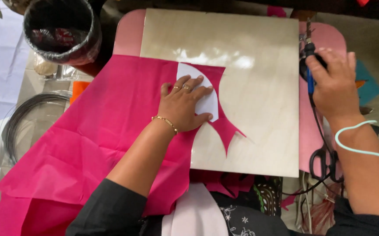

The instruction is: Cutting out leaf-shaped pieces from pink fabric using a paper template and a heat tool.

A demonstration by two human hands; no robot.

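On the pale wooden board [259, 126] in the middle of the desk, the left hand [184, 105] lies flat with its fingers spread, pressing a white paper template [207, 102] onto a sheet of pink tissue paper [89, 144]. Its grip is open, palm down, holding nothing. The template has a curved edge and sits on the pink paper's right part, where that paper has been cut into a pointed shape reaching down the board. The rest of the pink paper hangs left and towards the person. At the board's right edge, the right hand [335, 85] has its grip closed around a black and blue tool [310, 70] with a cord. Black scissors [327, 161] lie below that hand. A plastic-lined black pot [60, 28] stands at the upper left, with coiled wire [23, 120] beneath it.
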